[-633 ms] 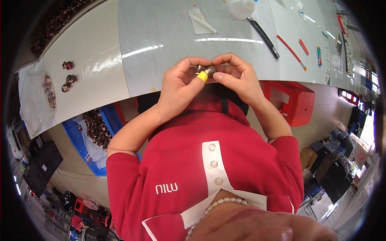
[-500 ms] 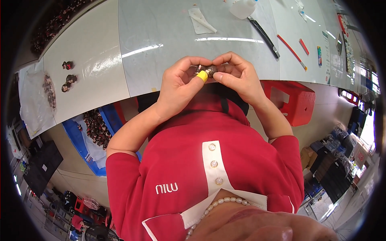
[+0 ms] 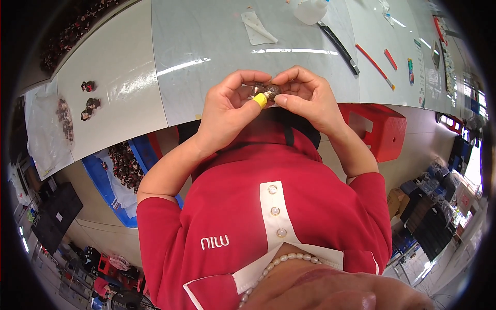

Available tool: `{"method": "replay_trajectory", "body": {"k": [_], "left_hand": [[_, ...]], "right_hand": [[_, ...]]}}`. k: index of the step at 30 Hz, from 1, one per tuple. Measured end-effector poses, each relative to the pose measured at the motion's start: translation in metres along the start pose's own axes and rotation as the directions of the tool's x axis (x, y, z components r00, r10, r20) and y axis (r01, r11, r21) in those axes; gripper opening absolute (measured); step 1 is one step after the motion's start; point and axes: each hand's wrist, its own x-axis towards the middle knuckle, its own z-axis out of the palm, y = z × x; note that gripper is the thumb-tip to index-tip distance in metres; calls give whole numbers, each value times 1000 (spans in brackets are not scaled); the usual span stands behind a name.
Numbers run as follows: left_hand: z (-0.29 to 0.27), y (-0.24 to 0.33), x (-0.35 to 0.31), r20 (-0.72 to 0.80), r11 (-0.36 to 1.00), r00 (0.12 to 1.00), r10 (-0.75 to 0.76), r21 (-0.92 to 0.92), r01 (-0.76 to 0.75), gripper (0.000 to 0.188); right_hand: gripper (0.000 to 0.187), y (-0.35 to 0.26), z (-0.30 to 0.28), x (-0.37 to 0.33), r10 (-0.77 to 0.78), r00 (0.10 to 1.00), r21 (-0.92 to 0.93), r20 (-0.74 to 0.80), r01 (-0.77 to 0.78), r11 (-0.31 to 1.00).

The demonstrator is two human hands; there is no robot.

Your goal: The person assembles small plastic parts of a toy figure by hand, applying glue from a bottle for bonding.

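Evidently, the dark piece (image 3: pixel 272 90) is small enough to need both hands: it sits between them, just above the near edge of the worktop (image 3: pixel 201 31), in front of the person's body. The left hand (image 3: pixel 226 106) pinches it from nine o'clock, its thumb, wrapped in a yellow cover (image 3: pixel 261 99), pressed at the near side; the cover perhaps guards the skin or improves grip. The right hand (image 3: pixel 311 99) pinches it from three o'clock, thumb and index finger closed narrow on it, so the two grips seem to brace one another and leave part of the piece in sight. Reckoned from the piece, loose dark clusters (image 3: pixel 92 104) lie at nine o'clock, well apart, presumably set aside there to spare the space around the hands. A blue tub (image 3: pixel 92 166) stands below the worktop at eight o'clock, holding a heap of similar dark bits (image 3: pixel 124 164), likely within easy reach of the left arm. A folded white sheet (image 3: pixel 258 30) lies at twelve, a white bottle (image 3: pixel 311 11) at one, and a long black tool (image 3: pixel 338 47) at two, all apparently beyond the fingers' way.
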Motion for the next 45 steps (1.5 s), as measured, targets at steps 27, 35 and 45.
{"method": "replay_trajectory", "body": {"k": [27, 35, 45], "left_hand": [[-10, -4, 15, -203, 987, 975, -92, -147, 63, 37], [-18, 3, 14, -141, 975, 977, -163, -176, 137, 37], [-13, 9, 12, -43, 923, 964, -263, -301, 239, 40]], "right_hand": [[43, 6, -42, 44, -709, 565, -566, -421, 447, 693], [79, -13, -53, 80, -705, 603, -751, -373, 250, 611], [36, -16, -61, 74, -517, 781, -694, -350, 155, 703]]}}
